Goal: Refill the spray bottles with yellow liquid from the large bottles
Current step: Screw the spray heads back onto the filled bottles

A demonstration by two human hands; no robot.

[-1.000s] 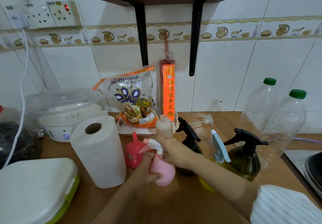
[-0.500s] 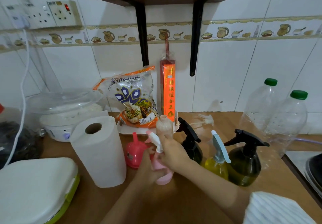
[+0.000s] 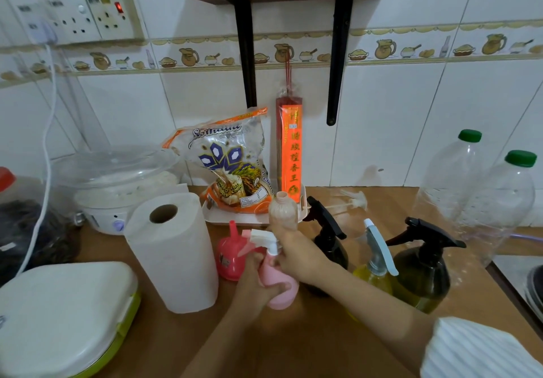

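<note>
A pink spray bottle (image 3: 279, 288) with a white trigger head (image 3: 263, 238) stands on the wooden counter. My left hand (image 3: 254, 285) grips its body from the left. My right hand (image 3: 296, 255) is curled round its neck just under the head. A red funnel (image 3: 230, 255) sits right behind it on the left. To the right stand a black spray bottle (image 3: 329, 242), a clear one with yellow liquid (image 3: 374, 271) and a dark green one (image 3: 423, 271). Two large clear bottles with green caps (image 3: 449, 183) (image 3: 508, 204) stand at the far right; both look empty.
A paper towel roll (image 3: 173, 251) stands left of my hands, a white and green box (image 3: 61, 316) at the front left. A cooker (image 3: 117, 186), a rice bag (image 3: 232, 169), a small capless bottle (image 3: 283, 210) and a loose sprayer head (image 3: 354, 199) sit behind. A sink edge (image 3: 511, 286) runs along the right.
The pink bottle's white head has turned and risen a little while my right hand shifted round the neck. My left hand keeps its hold on the body.
</note>
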